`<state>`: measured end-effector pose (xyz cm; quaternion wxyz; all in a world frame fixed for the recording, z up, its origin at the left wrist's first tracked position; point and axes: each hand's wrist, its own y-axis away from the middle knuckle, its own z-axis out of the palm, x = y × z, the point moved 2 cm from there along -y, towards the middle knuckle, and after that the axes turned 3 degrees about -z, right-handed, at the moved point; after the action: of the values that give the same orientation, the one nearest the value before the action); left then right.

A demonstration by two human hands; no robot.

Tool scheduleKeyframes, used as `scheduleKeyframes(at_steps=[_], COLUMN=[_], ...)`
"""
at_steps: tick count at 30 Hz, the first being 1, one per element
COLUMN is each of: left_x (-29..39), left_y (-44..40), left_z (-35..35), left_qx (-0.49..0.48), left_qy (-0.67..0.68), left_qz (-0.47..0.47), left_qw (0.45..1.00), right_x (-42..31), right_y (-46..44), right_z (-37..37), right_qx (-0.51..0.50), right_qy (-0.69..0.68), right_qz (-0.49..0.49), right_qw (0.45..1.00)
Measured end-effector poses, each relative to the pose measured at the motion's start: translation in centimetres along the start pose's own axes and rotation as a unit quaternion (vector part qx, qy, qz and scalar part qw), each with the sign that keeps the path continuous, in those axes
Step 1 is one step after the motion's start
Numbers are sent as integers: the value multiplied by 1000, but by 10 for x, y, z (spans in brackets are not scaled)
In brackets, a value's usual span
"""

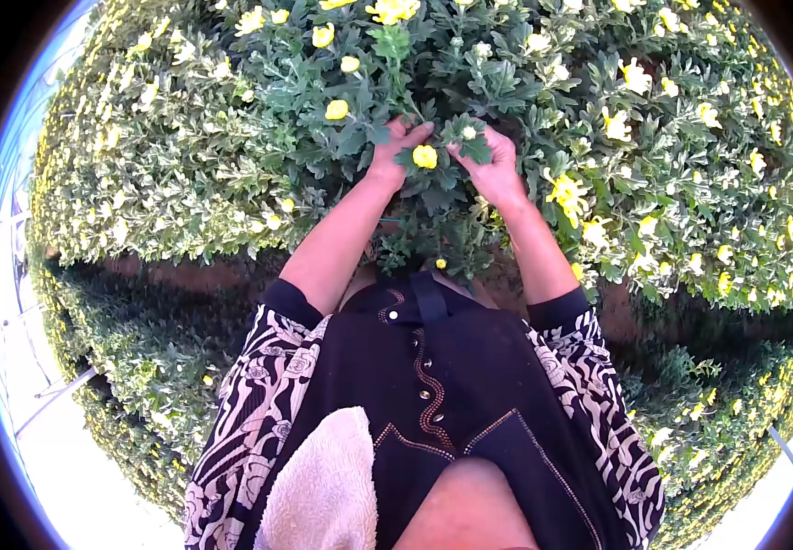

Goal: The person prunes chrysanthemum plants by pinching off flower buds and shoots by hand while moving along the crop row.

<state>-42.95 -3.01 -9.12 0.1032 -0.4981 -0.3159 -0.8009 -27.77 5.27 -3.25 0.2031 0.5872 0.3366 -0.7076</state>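
My left hand (395,154) reaches into a bed of chrysanthemums, closed around a leafy chrysanthemum stem, with its fingertips partly behind leaves. Close beside it, my right hand (495,167) is closed in a pinch on a chrysanthemum shoot; leaves hide exactly what lies between the fingers. A pale chrysanthemum bud (469,134) shows at the right fingertips. Between and just below the hands sits a small yellow chrysanthemum flower (425,156). Another yellow bud (337,110) stands to the left of my left hand.
Dense chrysanthemum plants (186,156) spread across the front and both sides. An open yellow flower (567,197) stands right of my right forearm. A dark soil path (186,272) runs between rows at my waist. A white towel (323,486) hangs over my chest.
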Motion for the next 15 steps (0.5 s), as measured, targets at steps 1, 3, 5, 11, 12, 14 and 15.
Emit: scheduleKeyframes(at_steps=[1,3,5,11,12,14,15], left_x=[-12,-19,-26,-19,-6,22,35], left_y=[-13,-21,-14,42,53,73,78], left_z=[-17,-42,-40,-23,-17,-13,-18], left_qx=[80,168,119,51,59,133,142], left_qy=[-195,-401,-270,-563,-561,-394,-382], left_qz=[4,2,14,328,331,347,277], left_qw=[978,901,955,757,756,840,870], right_x=[12,9,-6,1,0,11,10], right_y=[2,-1,-10,-64,-70,-84,-89], right_z=[-3,-3,-8,14,24,37,43], right_qx=[-29,-45,-102,-91,-125,-173,-165], right_qy=[6,-22,-104,-190,-123,-54,-39], right_qz=[-10,15,134,208,148,154,146], right_qw=[999,999,980,955,973,971,975])
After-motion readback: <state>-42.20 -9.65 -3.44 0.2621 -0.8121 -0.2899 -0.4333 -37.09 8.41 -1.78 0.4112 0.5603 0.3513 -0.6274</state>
